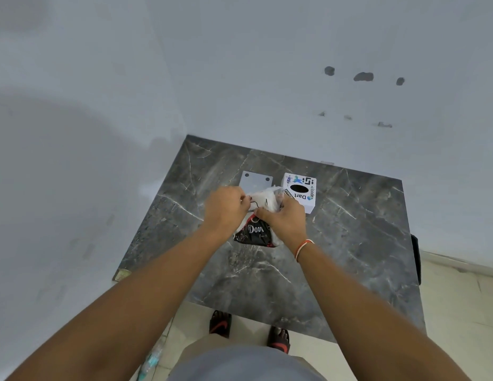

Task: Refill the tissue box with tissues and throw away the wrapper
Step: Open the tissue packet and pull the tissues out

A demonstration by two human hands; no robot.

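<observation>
A tissue pack [255, 232] in a dark and clear plastic wrapper with white lettering lies on the dark marble table [350, 243]. My left hand [226, 207] pinches the wrapper's far left top. My right hand [282, 217] grips the crinkled clear plastic at the far right top. White tissues [263, 200] show between my hands. The white tissue box [300, 191], with stickers and a dark oval opening on top, stands just right of my right hand, near the wall.
A flat grey plate [255, 180] with two holes lies behind the pack, left of the box. Walls close the table's far and left sides. My sandalled feet [220, 323] stand on the tiled floor at the table's near edge. A plastic bottle [150, 361] lies on the floor.
</observation>
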